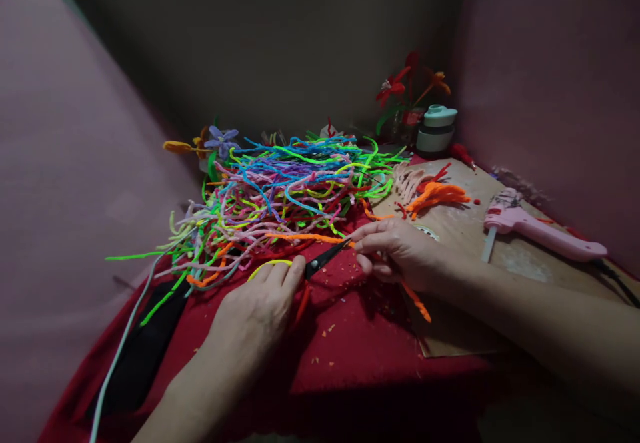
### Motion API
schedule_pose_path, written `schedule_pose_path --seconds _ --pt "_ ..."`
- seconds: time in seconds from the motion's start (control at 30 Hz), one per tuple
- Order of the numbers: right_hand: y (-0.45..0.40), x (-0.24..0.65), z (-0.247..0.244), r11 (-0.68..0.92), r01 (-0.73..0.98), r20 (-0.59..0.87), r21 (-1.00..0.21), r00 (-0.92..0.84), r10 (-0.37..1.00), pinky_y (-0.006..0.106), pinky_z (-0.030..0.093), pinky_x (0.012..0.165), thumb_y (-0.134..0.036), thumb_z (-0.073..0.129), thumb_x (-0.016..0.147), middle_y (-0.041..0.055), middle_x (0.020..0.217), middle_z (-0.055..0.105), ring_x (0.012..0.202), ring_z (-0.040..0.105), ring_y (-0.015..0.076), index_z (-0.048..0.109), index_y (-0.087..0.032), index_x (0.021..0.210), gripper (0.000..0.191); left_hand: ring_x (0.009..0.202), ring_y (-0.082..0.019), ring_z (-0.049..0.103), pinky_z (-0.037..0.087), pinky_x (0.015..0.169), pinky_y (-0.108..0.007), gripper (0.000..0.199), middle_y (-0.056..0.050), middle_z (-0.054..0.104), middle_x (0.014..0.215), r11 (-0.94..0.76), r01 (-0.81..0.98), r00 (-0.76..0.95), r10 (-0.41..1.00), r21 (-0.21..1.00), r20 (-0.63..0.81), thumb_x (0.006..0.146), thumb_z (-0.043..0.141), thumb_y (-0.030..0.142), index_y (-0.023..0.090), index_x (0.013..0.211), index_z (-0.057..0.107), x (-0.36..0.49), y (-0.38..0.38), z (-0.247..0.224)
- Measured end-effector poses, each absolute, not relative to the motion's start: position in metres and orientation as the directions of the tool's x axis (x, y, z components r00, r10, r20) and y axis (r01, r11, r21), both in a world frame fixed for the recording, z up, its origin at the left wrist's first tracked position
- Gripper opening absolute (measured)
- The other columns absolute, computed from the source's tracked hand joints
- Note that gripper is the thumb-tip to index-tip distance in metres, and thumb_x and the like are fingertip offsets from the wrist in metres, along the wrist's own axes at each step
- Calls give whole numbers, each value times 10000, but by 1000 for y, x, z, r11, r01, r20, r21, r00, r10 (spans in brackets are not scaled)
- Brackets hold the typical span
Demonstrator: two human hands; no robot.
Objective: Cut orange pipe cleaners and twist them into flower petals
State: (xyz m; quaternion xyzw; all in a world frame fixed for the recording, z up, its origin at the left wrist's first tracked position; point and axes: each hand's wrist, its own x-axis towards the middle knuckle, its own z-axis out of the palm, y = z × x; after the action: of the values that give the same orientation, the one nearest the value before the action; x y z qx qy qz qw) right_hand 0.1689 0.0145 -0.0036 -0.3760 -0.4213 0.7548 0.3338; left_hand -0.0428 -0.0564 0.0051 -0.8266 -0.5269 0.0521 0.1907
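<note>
My left hand [273, 296] is closed around the yellow handles of a pair of scissors [325, 260]. The dark blades point up and right, their tips at an orange pipe cleaner [320, 237]. My right hand [383, 250] pinches that pipe cleaner just beside the tips. An orange end [416, 302] hangs below my right hand; whether it is the same piece is hidden by the fingers. Behind both hands lies a large heap of multicoloured pipe cleaners [295, 183].
A pink glue gun [547, 230] rests on a brown board [520, 290] at the right, near orange bundled pieces [437, 196]. Behind stand a lidded jar [437, 130], red flowers [395, 88] and a purple flower [221, 140]. A pale cable [117, 356] runs down the left. Orange scraps dot the red cloth [350, 350].
</note>
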Motion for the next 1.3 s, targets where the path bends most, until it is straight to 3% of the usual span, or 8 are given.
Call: schedule_pose_path --seconds 0.37,0.47,0.63,0.73,0.83,1.07,1.2,1.3 --pt "15 170 -4 -476 -222 -304 -851 -531 791 164 147 307 -84 535 635 2 464 570 290 301 42 504 -157 757 146 792 -226 626 518 592 -301 434 -120 646 943 -334 832 450 873 -443 188 770 397 32 119 1180 511 -39 -59 3" --pt "17 169 -4 -459 -224 -293 -860 -520 803 164 149 299 -87 532 637 5 457 567 282 298 41 539 -140 769 143 845 -229 630 526 614 -301 481 -137 639 1019 -356 865 441 876 -354 197 769 387 47 114 1240 456 -49 -55 -3" --pt "16 170 -5 -409 -241 -259 -880 -479 839 166 144 290 -95 535 636 -10 430 541 272 275 35 570 -125 758 130 1052 -228 575 483 864 -342 519 -157 554 1232 -426 891 454 849 -159 271 790 377 118 109 1309 374 -73 -49 -4" --pt "15 170 -4 -391 -252 -243 -885 -467 850 165 138 288 -144 560 673 -38 401 492 267 259 27 562 -136 701 29 984 -220 607 505 808 -327 450 -128 602 1166 -413 903 429 884 -119 186 829 374 198 147 1273 431 -81 -50 -4" --pt "14 169 -4 -383 -241 -249 -892 -445 860 169 119 285 -205 588 714 -59 366 434 259 238 22 522 -153 621 125 954 -209 614 511 766 -315 436 -98 619 1136 -397 915 403 910 -73 95 847 354 188 191 1274 445 -85 -51 -7" --pt "22 172 -10 -364 -378 -237 -851 -340 910 173 144 295 -213 564 761 -70 380 407 279 250 23 445 -172 573 226 965 -209 587 476 822 -327 433 -106 604 1127 -461 887 459 880 -16 124 843 402 221 189 1272 450 -86 -45 -2" --pt "24 174 -8 -414 -426 -247 -804 -394 886 177 144 303 -211 536 785 -64 399 425 292 259 27 470 -170 621 181 855 -201 587 480 765 -329 423 -92 622 1002 -414 910 415 910 -34 24 847 388 205 214 1259 483 -87 -36 1" --pt "22 174 -7 -448 -416 -246 -791 -454 856 177 144 305 -220 537 786 -65 408 429 298 258 30 494 -169 670 134 1017 -245 533 429 880 -396 454 -121 571 1148 -414 910 411 908 18 78 823 461 239 199 1275 480 -83 -22 3"
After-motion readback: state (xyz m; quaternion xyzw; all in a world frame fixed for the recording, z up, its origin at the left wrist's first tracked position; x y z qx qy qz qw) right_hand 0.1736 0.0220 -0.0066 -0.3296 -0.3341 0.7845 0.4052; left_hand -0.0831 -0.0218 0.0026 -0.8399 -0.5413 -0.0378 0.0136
